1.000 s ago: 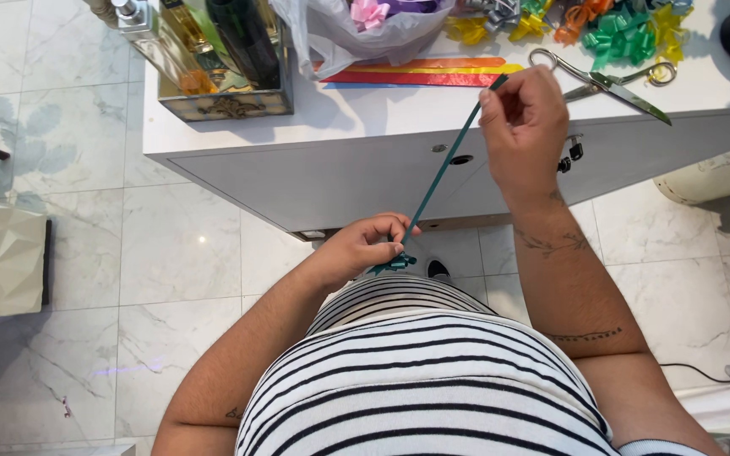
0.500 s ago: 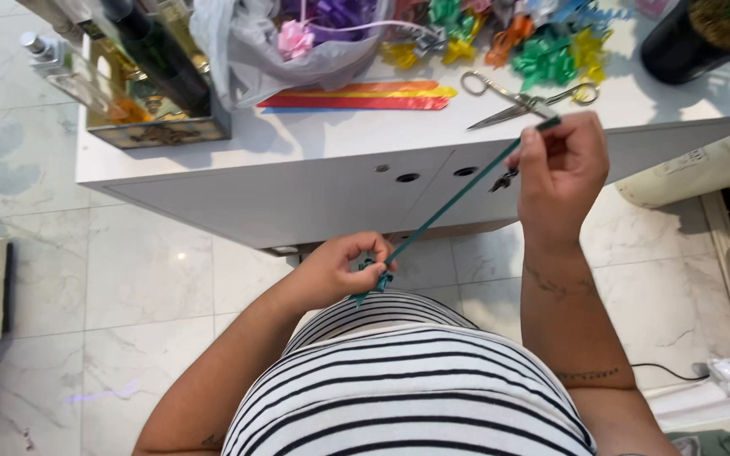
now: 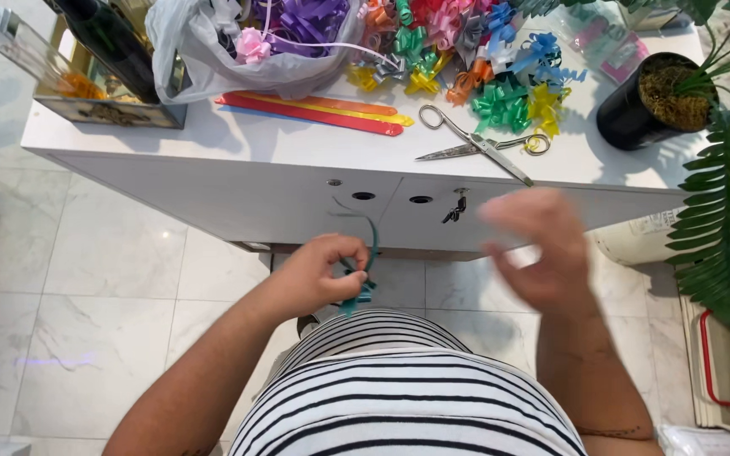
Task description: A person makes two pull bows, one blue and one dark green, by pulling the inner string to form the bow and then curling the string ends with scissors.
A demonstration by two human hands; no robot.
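White counter [image 3: 297, 148], left hand [image 3: 323, 274] fingers clamped on teal ribbon [image 3: 371, 253] curling upward, right hand [image 3: 542, 249] fingers apart, blurred

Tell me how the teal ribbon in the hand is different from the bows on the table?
The teal ribbon is one thin curling strip; the bows are puffy loops in many colours. The ribbon sits pinched in the left hand below the table; the bows lie piled on top. Both look shiny.

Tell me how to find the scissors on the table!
Start at the white table and find the black plant pot on its right side. Left of it, below the heap of coloured bows, lie the scissors: the only shiny metal thing there, closed, blades pointing right.
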